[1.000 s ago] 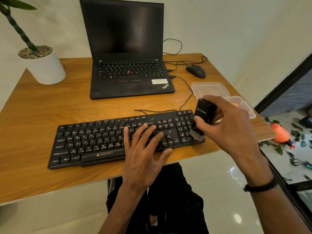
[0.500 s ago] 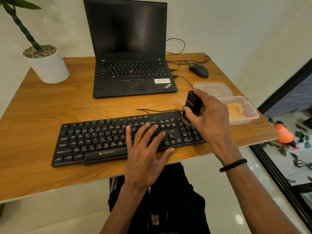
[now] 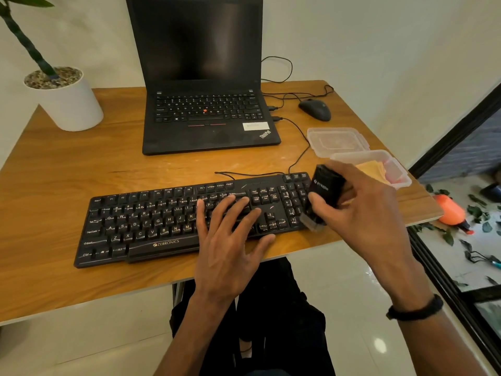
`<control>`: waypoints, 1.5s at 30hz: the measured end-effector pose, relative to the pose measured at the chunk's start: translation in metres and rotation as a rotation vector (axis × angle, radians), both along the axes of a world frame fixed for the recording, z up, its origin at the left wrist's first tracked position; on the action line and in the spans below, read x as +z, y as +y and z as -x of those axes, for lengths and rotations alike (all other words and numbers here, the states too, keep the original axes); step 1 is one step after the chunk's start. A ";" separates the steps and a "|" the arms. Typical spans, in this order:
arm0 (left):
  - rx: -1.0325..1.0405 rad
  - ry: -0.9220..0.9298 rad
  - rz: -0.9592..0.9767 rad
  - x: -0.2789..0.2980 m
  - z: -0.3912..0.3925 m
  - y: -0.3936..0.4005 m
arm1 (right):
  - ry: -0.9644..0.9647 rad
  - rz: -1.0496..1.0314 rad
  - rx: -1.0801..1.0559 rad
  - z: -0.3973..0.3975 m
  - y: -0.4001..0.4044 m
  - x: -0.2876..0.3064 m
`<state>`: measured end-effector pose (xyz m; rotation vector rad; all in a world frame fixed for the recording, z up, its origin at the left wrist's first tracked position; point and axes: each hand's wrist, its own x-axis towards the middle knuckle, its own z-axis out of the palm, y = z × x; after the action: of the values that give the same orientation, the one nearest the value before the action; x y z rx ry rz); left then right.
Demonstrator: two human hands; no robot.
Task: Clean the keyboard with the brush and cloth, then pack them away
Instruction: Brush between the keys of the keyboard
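The black brush [image 3: 324,195] is gripped in the right hand [image 3: 363,210], its tip down on the right end of the keyboard [image 3: 162,223]. The left hand [image 3: 230,240] lies flat on the keys with fingers spread. Just behind the right hand, a yellow cloth [image 3: 371,170] sits in a clear box [image 3: 398,172] on the table [image 3: 67,172].

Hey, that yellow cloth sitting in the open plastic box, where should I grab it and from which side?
Probably from above: the box is open at the top, its walls block the sides, and its lid lies apart behind it. Pinch the cloth at its exposed far part; the right hand, holding the brush, hides the near part.
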<state>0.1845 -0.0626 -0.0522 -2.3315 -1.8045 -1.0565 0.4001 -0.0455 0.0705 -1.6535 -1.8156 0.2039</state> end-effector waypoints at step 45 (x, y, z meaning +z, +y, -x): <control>0.003 -0.016 -0.001 0.002 0.000 0.001 | -0.067 0.115 0.402 -0.019 0.032 -0.017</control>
<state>0.1847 -0.0618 -0.0504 -2.3257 -1.8115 -1.0789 0.4187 -0.0138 0.0530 -1.3656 -2.2117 0.4392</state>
